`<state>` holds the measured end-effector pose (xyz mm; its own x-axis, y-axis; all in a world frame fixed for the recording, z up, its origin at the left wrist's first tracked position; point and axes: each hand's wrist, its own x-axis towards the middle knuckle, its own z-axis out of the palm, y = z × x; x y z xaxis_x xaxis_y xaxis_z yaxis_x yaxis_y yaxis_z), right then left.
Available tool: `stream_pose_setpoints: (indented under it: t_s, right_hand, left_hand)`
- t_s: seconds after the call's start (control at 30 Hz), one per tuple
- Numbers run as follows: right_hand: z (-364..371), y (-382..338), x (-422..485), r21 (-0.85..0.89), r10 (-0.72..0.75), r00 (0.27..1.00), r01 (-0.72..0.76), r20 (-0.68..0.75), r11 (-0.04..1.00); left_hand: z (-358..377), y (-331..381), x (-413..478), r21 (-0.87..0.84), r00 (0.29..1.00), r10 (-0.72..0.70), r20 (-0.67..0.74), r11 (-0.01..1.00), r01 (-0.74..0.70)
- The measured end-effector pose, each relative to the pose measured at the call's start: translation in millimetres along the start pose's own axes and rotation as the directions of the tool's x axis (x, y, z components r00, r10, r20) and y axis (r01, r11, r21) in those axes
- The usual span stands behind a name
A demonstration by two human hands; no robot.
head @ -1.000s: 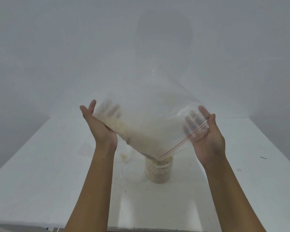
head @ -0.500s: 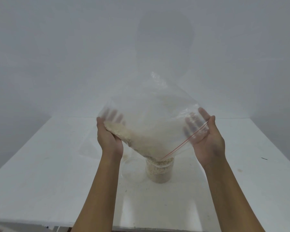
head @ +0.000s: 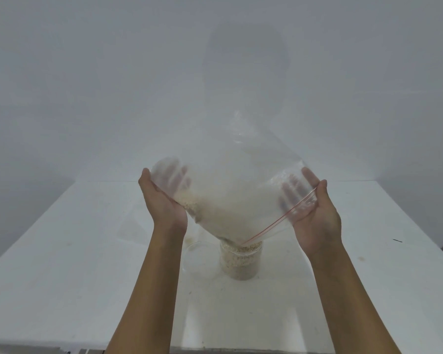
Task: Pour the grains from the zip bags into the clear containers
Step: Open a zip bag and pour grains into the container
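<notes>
A large clear zip bag [head: 241, 195] with a red zip line hangs tilted between my hands, its lowest open corner in the mouth of a clear jar [head: 241, 264]. Pale grains [head: 215, 208] lie along the bag's lower left side and run down to that corner. The jar stands on the white table and is filled with grains almost to its rim. My left hand [head: 164, 208] cups the bag's lower left end, fingers behind the plastic. My right hand [head: 315, 221] pinches the zip edge, thumb in front, fingers behind.
A clear round lid [head: 200, 254] lies on the white table [head: 87, 264] just left of the jar, with a few spilled grains near it. A small dark mark [head: 397, 240] sits at the right. A plain wall rises behind the table's far edge.
My left hand has moved to the right, bunching the bag and steepening its tilt. The grains have slid down toward the corner over the jar. My right hand has stayed in place.
</notes>
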<state>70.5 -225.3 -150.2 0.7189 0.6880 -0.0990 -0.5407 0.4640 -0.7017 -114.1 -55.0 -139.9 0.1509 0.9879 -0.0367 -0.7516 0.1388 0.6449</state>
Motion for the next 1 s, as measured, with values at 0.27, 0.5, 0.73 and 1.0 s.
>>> stream_pose_setpoints:
  t_s: [0.27,0.5,0.73,1.0]
  right_hand:
    - [-3,2,-2,-0.010,0.004,1.000,-0.004,0.011,1.000]
    - [3,0,-2,-0.013,-0.005,1.000,0.004,-0.005,1.000]
    - [-1,-3,-3,0.004,-0.025,1.000,0.025,-0.019,1.000]
    - [-9,-7,-6,0.030,-0.044,0.999,0.045,-0.022,0.999]
  left_hand:
    - [-16,-7,-2,0.021,0.997,0.008,-0.079,1.000,-0.006]
    - [-15,-6,2,0.047,1.000,0.025,-0.017,0.999,-0.025]
    - [-3,5,-1,0.053,0.998,0.045,0.035,0.997,-0.047]
    - [6,5,-6,0.056,0.997,0.046,0.067,0.997,-0.049]
